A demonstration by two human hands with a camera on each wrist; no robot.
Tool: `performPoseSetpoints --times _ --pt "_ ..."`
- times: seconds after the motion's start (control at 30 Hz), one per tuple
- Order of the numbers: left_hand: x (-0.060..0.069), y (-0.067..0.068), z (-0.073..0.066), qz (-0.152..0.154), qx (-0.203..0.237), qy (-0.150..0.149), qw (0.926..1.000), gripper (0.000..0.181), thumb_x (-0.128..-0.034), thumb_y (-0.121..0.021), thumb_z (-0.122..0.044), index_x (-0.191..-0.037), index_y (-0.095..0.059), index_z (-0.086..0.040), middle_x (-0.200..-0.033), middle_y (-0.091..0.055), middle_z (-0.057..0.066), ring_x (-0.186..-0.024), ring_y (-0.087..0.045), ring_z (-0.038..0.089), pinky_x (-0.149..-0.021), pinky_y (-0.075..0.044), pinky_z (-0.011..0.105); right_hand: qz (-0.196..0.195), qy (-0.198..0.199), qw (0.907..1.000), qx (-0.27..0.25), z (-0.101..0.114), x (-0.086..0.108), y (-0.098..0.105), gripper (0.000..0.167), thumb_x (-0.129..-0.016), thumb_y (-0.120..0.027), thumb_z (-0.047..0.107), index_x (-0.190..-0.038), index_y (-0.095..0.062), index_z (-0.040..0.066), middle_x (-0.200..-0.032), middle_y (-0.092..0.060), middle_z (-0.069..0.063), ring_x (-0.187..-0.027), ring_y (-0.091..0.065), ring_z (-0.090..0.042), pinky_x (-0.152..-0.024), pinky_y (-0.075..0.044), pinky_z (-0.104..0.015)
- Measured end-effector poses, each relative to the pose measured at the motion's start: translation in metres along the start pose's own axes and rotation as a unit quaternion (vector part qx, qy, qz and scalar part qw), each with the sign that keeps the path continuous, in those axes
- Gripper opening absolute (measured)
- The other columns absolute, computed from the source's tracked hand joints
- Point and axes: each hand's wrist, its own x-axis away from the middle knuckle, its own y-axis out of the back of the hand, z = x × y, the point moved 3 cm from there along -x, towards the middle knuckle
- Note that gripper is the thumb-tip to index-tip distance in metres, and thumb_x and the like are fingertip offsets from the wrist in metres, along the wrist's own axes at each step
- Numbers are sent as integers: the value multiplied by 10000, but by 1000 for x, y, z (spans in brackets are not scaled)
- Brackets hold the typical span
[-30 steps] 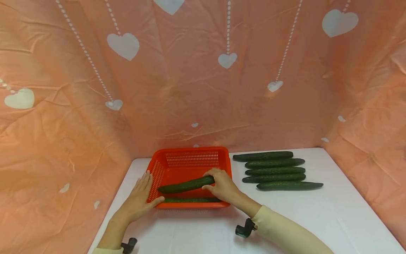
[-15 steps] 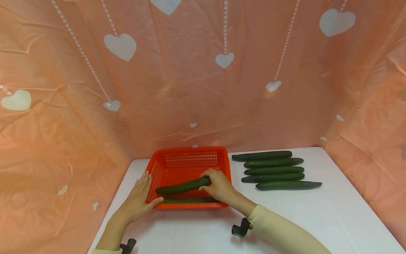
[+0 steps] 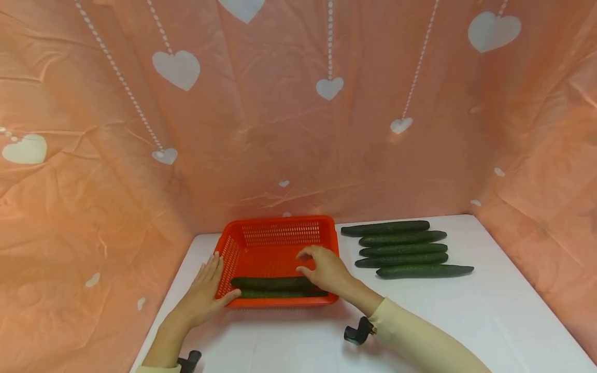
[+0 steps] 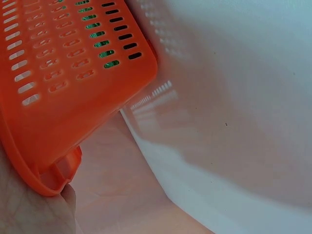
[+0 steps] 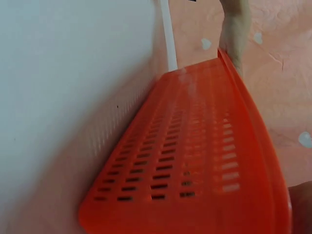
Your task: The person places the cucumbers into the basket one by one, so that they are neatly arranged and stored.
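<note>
Two dark green cucumbers lie side by side along the near wall of a red plastic basket (image 3: 337,243), the farther cucumber (image 3: 270,283) partly covering the nearer cucumber (image 3: 275,294). My right hand (image 3: 330,273) hovers over the basket's right side, thumb and fingers parted with nothing held between them. Along the left rim rests my left hand (image 3: 202,295), its fingers straight and its thumb over the near left corner. In the left wrist view, part of that hand (image 4: 34,209) meets the rim. The right wrist view shows mostly the slotted basket wall (image 5: 165,146).
Several more cucumbers (image 3: 403,249) lie in a row on the white table (image 3: 420,321), right of the basket. A pink curtain (image 3: 261,155) with white hearts encloses the back and sides, close behind the basket.
My right hand has let go of the cucumber it gripped at a tilt. That cucumber now lies flat beside the other one. The left hand stays at the rim.
</note>
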Motion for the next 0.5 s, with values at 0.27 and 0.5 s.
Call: performPoseSetpoints --times 0.27,0.5 --pt "0 -2 1 19 -14 26 10000 1102 -1006 -639 -634 -1666 -160 107 -1778 -17 265 -1639 -29 478 -1337 -6 571 -256 -142 9995 -136 -9 8 22 263 -966 -826 217 -1187 -777 83 -1206 -752 -61 -1151 -710 -303 -1018 -583 -527" --pt "-1 0 -2 -12 35 -37 10000 1094 -1010 -639 -622 -1660 -164 119 -1773 -18 278 -1636 -32 487 -1343 36 510 -597 -55 9981 -117 -21 19 44 258 -960 -828 183 -1197 -775 94 -1209 -759 -52 -1175 -699 -311 -1064 -560 -542"
